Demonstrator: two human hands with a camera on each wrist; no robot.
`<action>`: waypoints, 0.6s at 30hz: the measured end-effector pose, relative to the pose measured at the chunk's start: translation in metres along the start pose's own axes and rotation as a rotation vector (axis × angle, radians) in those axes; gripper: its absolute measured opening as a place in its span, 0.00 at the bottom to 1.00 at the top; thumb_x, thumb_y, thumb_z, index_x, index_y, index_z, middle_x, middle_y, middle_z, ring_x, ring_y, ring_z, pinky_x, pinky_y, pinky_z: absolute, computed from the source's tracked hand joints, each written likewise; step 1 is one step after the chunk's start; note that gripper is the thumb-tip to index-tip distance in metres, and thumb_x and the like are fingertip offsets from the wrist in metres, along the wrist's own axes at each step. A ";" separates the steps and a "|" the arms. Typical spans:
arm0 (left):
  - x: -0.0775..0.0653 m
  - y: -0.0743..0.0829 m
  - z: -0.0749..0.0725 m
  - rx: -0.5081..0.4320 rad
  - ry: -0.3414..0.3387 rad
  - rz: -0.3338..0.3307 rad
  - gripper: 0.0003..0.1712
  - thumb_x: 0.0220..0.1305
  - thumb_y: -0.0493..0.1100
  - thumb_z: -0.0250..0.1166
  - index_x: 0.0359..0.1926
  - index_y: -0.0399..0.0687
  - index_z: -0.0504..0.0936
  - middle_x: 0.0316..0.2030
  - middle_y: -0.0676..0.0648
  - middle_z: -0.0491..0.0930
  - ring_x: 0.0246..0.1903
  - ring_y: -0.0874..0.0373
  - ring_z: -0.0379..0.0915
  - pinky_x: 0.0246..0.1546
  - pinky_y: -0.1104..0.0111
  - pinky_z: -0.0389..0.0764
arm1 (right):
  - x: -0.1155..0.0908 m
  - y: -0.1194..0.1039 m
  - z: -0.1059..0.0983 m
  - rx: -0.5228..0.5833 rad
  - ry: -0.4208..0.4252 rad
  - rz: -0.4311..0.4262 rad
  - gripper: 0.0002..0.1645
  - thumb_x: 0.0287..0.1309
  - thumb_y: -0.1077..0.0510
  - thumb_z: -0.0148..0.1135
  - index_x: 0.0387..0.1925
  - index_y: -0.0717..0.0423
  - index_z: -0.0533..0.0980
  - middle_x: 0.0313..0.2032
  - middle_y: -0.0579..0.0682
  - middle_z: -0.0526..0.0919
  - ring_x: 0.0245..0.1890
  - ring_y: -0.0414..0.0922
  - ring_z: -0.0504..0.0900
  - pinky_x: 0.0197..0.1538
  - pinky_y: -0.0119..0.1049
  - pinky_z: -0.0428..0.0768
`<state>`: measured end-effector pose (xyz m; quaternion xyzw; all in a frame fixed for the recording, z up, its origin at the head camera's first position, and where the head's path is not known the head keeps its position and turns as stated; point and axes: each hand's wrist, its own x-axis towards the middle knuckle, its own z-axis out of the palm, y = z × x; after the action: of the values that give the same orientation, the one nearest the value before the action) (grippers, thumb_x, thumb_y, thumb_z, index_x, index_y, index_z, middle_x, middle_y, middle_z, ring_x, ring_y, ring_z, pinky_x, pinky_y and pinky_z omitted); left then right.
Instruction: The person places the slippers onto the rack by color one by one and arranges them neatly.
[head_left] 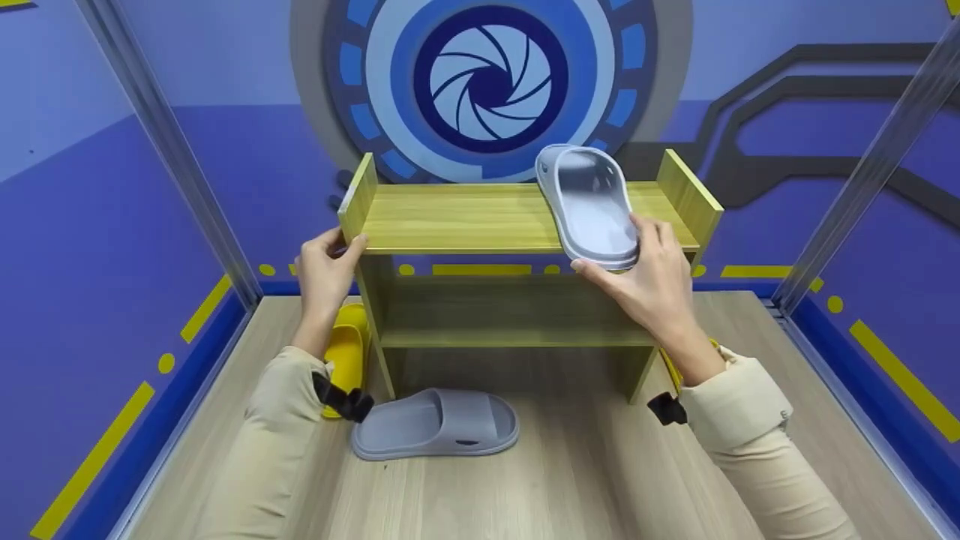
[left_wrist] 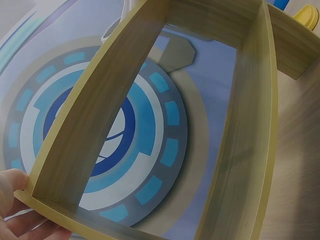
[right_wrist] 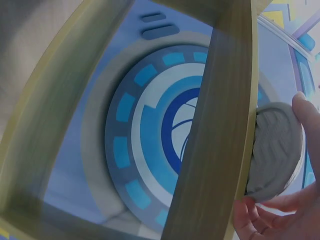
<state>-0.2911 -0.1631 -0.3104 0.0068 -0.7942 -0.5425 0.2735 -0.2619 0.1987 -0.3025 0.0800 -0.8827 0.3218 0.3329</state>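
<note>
A grey slipper (head_left: pixel 592 206) is in my right hand (head_left: pixel 652 281), which grips it by the heel with the thumb on one side and fingers on the other. Its toe points to the back, over the right part of the wooden shoe rack's top board (head_left: pixel 457 217). In the right wrist view the ridged sole of the slipper (right_wrist: pixel 275 150) shows beside the board's edge. My left hand (head_left: pixel 328 270) holds the rack's left side panel at the top front corner, thumb inside and fingers outside. A second grey slipper (head_left: pixel 472 424) lies on the floor before the rack.
A yellow slipper (head_left: pixel 346 356) stands left of the rack, partly behind my left forearm. Another yellow item (head_left: pixel 670 369) peeks out behind my right wrist. The rack's middle shelf (head_left: pixel 517 311) lies below the top board. Patterned walls with metal posts (head_left: pixel 180 157) enclose the space.
</note>
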 end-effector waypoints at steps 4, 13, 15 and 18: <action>0.000 0.000 -0.001 -0.003 0.003 0.004 0.20 0.57 0.44 0.64 0.48 0.36 0.80 0.41 0.40 0.80 0.42 0.50 0.77 0.41 0.61 0.76 | 0.000 -0.004 0.006 0.008 0.019 0.023 0.55 0.31 0.33 0.71 0.57 0.64 0.67 0.48 0.60 0.69 0.45 0.56 0.69 0.45 0.51 0.67; 0.000 -0.001 0.000 0.004 -0.002 -0.003 0.21 0.58 0.44 0.64 0.49 0.36 0.79 0.42 0.39 0.80 0.41 0.50 0.77 0.41 0.61 0.76 | 0.002 -0.005 0.013 0.001 0.026 0.011 0.57 0.32 0.31 0.69 0.57 0.66 0.66 0.47 0.60 0.68 0.44 0.55 0.68 0.46 0.50 0.67; 0.000 -0.001 0.000 0.006 0.001 -0.002 0.21 0.58 0.44 0.64 0.49 0.36 0.79 0.42 0.39 0.80 0.41 0.50 0.77 0.41 0.61 0.76 | 0.002 -0.004 0.012 0.002 0.014 0.009 0.56 0.32 0.31 0.69 0.57 0.65 0.66 0.47 0.60 0.68 0.45 0.55 0.68 0.46 0.51 0.67; 0.000 -0.001 0.000 -0.001 0.002 -0.001 0.20 0.57 0.44 0.64 0.49 0.36 0.79 0.41 0.39 0.80 0.41 0.50 0.77 0.41 0.62 0.76 | 0.002 -0.001 0.006 0.007 -0.009 0.003 0.56 0.33 0.32 0.69 0.58 0.65 0.66 0.49 0.61 0.68 0.46 0.55 0.68 0.46 0.52 0.67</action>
<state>-0.2914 -0.1631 -0.3110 0.0075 -0.7935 -0.5432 0.2743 -0.2666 0.1945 -0.3046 0.0815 -0.8832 0.3250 0.3281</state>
